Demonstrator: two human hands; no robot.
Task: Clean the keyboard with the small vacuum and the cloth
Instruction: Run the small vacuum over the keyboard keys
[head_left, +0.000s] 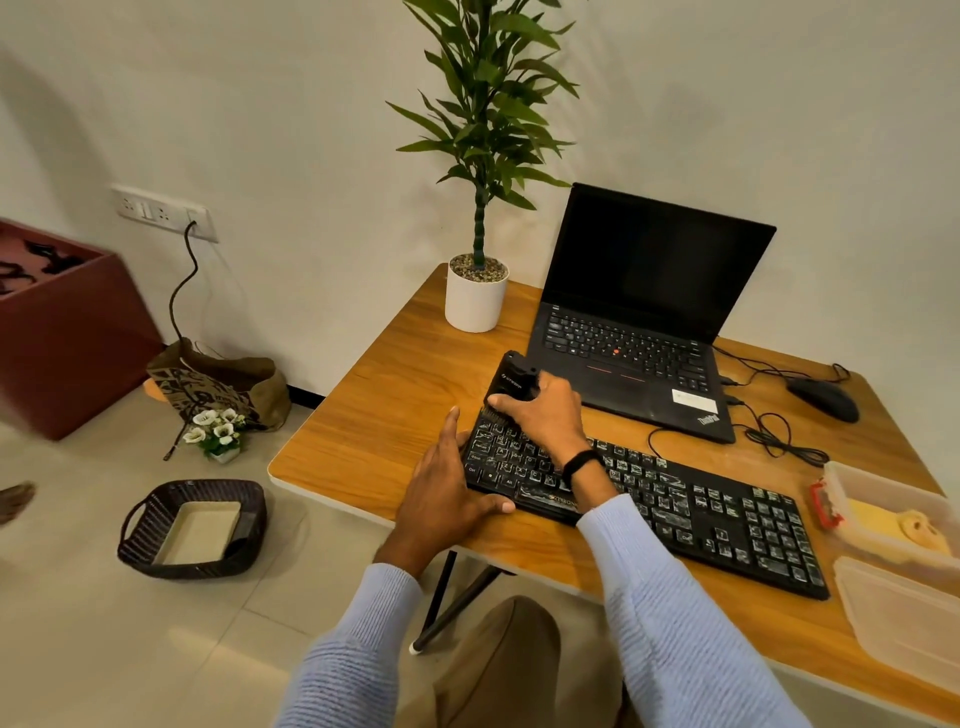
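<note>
the left hand (447, 488) lies flat, fingers straight, against the left end of the keyboard (675, 509), a black full-size board lying across the wooden counter (389, 395), its keys smeared with whitish dust. farther back the right hand (545, 415) is wrapped around the small black vacuum (511, 376), whose brush end is down on the top-left keys, just before the open laptop (639, 312).

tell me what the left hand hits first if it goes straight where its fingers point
Likely the white cylindrical plant pot at the far corner of the wooden table; the left hand points just left of the small black vacuum, over bare tabletop, though depth is unclear.
</note>
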